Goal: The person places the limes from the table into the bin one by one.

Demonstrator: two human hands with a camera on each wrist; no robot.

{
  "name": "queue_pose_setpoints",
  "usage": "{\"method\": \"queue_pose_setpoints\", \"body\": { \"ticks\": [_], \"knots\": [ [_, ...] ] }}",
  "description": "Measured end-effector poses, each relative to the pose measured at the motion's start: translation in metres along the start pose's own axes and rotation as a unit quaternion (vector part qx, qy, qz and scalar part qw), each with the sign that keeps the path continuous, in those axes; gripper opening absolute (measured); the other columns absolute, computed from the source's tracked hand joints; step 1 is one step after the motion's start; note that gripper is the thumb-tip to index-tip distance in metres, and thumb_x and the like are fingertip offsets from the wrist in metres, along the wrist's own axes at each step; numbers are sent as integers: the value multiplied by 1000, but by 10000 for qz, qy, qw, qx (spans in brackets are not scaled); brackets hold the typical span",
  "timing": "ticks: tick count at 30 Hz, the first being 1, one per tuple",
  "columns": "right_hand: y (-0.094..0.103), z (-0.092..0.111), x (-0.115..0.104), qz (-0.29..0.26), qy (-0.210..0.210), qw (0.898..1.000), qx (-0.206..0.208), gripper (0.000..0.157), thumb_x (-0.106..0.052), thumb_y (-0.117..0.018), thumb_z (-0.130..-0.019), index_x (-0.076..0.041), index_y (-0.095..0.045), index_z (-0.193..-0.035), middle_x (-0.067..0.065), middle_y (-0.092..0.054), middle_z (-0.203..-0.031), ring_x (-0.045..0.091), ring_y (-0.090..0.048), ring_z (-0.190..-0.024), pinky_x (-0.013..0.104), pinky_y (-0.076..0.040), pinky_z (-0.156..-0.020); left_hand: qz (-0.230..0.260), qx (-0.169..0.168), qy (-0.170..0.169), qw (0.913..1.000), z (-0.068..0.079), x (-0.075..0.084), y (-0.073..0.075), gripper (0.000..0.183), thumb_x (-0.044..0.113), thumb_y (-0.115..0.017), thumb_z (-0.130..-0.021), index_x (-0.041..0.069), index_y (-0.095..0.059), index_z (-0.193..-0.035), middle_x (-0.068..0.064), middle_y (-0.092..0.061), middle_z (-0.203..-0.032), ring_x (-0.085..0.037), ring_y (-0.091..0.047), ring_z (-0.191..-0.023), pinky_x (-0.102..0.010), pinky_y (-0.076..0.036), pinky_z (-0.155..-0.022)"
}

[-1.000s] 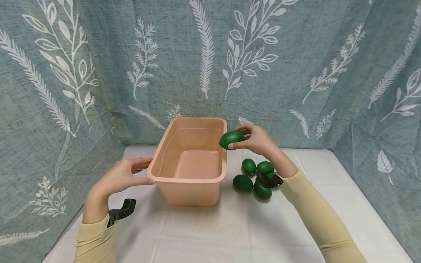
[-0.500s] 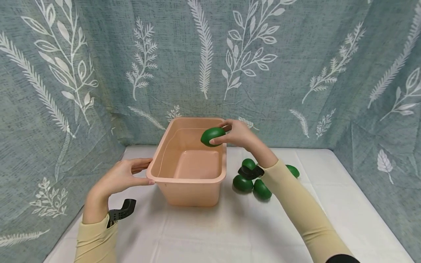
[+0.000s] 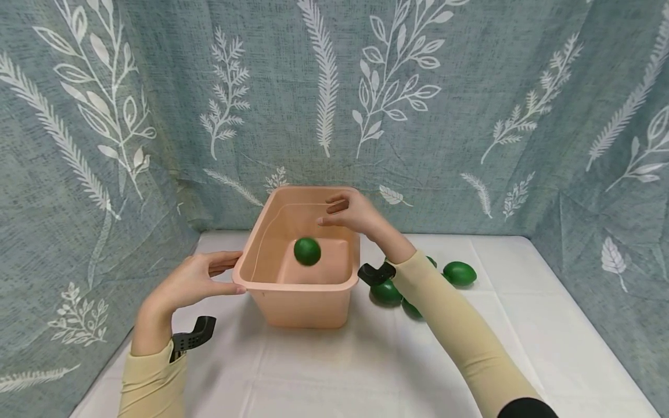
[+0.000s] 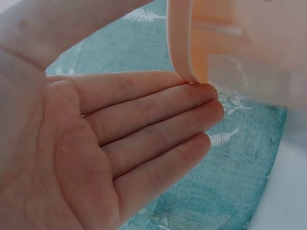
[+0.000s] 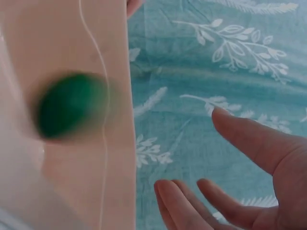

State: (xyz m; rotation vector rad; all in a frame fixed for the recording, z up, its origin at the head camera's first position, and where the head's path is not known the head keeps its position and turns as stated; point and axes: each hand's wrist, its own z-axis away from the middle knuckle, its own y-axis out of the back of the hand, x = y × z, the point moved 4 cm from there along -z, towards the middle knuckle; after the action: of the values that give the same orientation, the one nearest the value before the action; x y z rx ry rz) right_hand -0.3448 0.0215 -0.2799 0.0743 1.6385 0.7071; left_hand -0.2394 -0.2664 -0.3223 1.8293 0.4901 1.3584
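A peach plastic basin (image 3: 300, 306) stands on the white-covered table. Inside it is a dark green lime (image 3: 307, 251); the right wrist view shows this lime (image 5: 72, 105) blurred and apart from any fingers. My right hand (image 3: 352, 213) is over the basin's right side, its fingers spread and holding nothing. At the left rim, my left hand (image 3: 193, 278) touches the basin with fingertips and thumb. Its fingers (image 4: 148, 112) look straight in the left wrist view. Several more limes lie right of the basin, one lime (image 3: 460, 273) apart from the others, some partly hidden behind my right forearm.
A blue-green curtain (image 3: 292, 87) with white leaf prints surrounds the back and sides of the table (image 3: 324, 371). Black camera mounts sit on both wrists, the right mount (image 3: 376, 273) close to the basin's right rim.
My right hand has carried the lime leftward over the basin and let go of it; the lime is now lower, inside the basin. My left hand has stayed at the rim.
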Motion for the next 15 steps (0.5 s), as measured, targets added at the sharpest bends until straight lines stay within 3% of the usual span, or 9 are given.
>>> {"method": "queue_pose_setpoints", "body": {
  "ticks": [5,10,15],
  "knots": [
    [6,2,8,67,86,9998,-192,61,-28,-75,-83,-11,-49,-136,9,-43,-141,23,-55,-120,38,-51,-98,26,-34,-23,10000,-1,3,0,71,40,-77,-78,7,-52,-136,-12,-56,-135,-36,-53,-123,-50,-46,-101],
    [18,11,15,294,7,9993,-246,62,-34,-73,-84,-17,-49,-138,8,-56,-134,23,-53,-123,41,-49,-99,-5,-72,54,10000,0,3,0,71,41,-76,-78,8,-52,-136,-11,-55,-135,-36,-53,-123,-50,-46,-101],
    [31,22,25,318,-92,9992,-207,60,-37,-73,-83,-19,-51,-136,7,-58,-130,23,-54,-122,42,-51,-96,-66,-94,99,9999,0,3,0,71,42,-76,-79,8,-52,-136,-12,-55,-136,-36,-53,-123,-50,-46,-101]
  ]
}}
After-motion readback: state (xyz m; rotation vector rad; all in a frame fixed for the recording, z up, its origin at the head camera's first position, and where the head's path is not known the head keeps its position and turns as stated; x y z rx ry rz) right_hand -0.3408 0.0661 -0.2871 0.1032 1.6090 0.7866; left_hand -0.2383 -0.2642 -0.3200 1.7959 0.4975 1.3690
